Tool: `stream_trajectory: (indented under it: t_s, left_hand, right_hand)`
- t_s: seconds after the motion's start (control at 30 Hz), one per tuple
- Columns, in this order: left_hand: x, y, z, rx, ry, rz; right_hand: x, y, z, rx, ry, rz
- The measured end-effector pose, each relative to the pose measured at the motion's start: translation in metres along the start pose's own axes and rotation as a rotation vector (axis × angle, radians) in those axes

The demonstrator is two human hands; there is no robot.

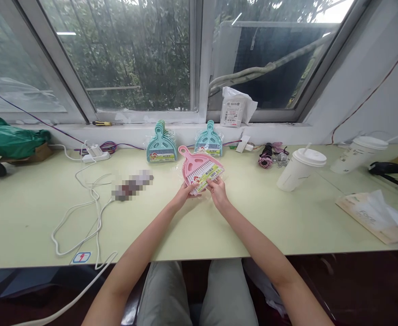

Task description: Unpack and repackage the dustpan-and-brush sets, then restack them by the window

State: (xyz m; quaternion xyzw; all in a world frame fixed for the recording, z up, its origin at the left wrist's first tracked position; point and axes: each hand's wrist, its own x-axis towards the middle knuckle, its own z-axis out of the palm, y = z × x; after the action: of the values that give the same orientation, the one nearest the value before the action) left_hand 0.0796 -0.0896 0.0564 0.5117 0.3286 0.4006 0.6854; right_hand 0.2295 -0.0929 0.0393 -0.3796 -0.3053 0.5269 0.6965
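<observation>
A pink dustpan and brush set (202,168) in clear wrapping, with a printed label across its lower part, is held tilted over the middle of the table. My left hand (185,194) grips its lower left edge. At the lower right, my right hand (216,189) has its thumb on the label. Fingers behind the set are hidden. Beyond it, a stack of teal dustpan sets (161,147) leans at the wall on the left. More teal dustpan sets (209,139) stand just behind the pink one.
White cables (95,203) run across the left of the table to a power strip (96,156). To the right are a lidded paper cup (297,170), another cup lying tilted (358,154) and a paper packet (371,217). A screwdriver (102,123) rests on the sill.
</observation>
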Motion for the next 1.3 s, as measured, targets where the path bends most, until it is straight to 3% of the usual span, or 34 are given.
stream_trajectory:
  t_s: [0.27,0.53,0.73,1.1,1.3]
  left_hand:
    - [0.009,-0.007,-0.007,-0.046,-0.153,-0.061]
    - [0.019,-0.010,-0.015,-0.095,0.102,0.145]
    - [0.015,-0.015,-0.011,-0.053,0.102,0.041]
    - [0.019,-0.020,-0.013,-0.036,0.196,0.057]
    - [0.018,-0.016,-0.006,-0.138,0.176,0.049]
  right_hand:
    - [-0.001,-0.003,0.002,-0.004,0.011,-0.047]
    - [-0.002,-0.003,0.003,0.006,0.016,-0.015]
    - [0.001,-0.003,0.000,0.010,0.023,-0.039]
    - [0.004,0.010,-0.003,0.025,0.055,-0.018]
    - [0.005,0.014,-0.005,0.025,0.066,-0.013]
